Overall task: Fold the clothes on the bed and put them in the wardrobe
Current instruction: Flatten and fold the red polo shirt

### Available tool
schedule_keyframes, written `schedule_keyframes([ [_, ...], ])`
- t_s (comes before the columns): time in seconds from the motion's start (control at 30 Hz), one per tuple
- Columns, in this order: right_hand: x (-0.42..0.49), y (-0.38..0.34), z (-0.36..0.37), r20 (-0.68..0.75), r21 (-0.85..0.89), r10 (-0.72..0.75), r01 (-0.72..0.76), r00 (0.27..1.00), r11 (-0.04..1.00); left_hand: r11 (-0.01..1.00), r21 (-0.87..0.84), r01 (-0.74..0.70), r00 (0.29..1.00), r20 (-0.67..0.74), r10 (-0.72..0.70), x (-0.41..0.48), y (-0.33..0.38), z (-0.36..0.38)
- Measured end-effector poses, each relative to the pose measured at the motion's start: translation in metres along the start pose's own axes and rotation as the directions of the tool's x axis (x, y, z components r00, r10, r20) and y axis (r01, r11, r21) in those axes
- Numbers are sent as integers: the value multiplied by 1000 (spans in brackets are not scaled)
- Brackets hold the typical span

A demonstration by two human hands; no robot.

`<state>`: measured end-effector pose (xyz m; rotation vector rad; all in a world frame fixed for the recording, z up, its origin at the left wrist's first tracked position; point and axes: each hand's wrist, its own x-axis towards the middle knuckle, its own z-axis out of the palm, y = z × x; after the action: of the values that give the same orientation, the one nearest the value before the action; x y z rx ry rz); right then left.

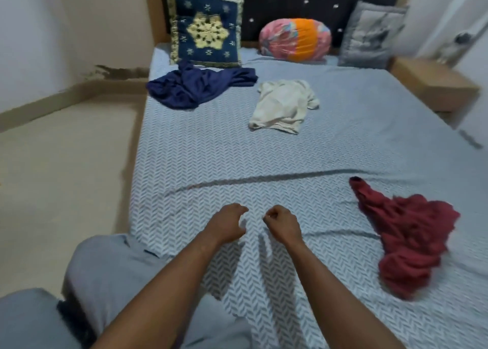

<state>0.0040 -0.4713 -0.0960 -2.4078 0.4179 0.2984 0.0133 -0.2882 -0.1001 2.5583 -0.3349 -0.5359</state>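
Head view from the foot of the bed (211, 158), opening stage of the task. Three loose, unfolded garments are seen on the patterned sheet. A maroon garment (412, 237) is bunched at 3 o'clock from the hands and lies nearest to them. A white garment (284, 106) is spread at 12 o'clock, well apart, and a navy garment (195, 87) is crumpled at 11 o'clock, just below an embroidered cushion (206, 31). The left hand (227, 225) and right hand (284, 224) are held side by side, low over the near part of the sheet, and no garment is touched. The fingers of both hands are curled inward. The sheet is puckered into ridges beneath them, but whether cloth is pinched cannot be told. No folded item is shown, so folding is judged not yet begun, and the step in hand appears to be preparation of a folding area. For the next move, one garment, most readily the maroon one, would need to be reached for, drawn to the flat area in front and spread out. No wardrobe is identified in this view.
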Motion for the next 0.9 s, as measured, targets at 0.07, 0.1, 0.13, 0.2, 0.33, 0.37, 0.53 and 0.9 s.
schedule_keyframes([
  [0.07,8,20,-18,-39,-56,40,-42,998,998,985,169,-24,993,116,4,3,10,12],
  [0.1,14,32,-29,-64,-92,73,-78,995,993,973,231,-20,985,169,-19,6,14,17],
  [0.13,20,42,-40,-94,-134,99,-111,991,985,963,268,-5,979,195,-50,6,15,19],
  [0.2,31,64,-68,-191,-231,151,-194,970,953,959,284,15,973,217,-79,10,17,21],
  [0.33,53,106,-115,-296,-439,217,-335,930,834,955,295,23,957,270,-106,11,20,14],
  [0.37,58,114,-124,-290,-476,243,-360,926,802,952,306,26,952,284,-117,12,22,12],
  [0.53,74,142,-148,-229,-527,405,-462,885,713,948,315,29,938,318,-135,15,23,8],
  [0.9,77,66,-109,1,-261,20,-19,1000,965,994,102,49,951,300,-78,11,14,2],
])
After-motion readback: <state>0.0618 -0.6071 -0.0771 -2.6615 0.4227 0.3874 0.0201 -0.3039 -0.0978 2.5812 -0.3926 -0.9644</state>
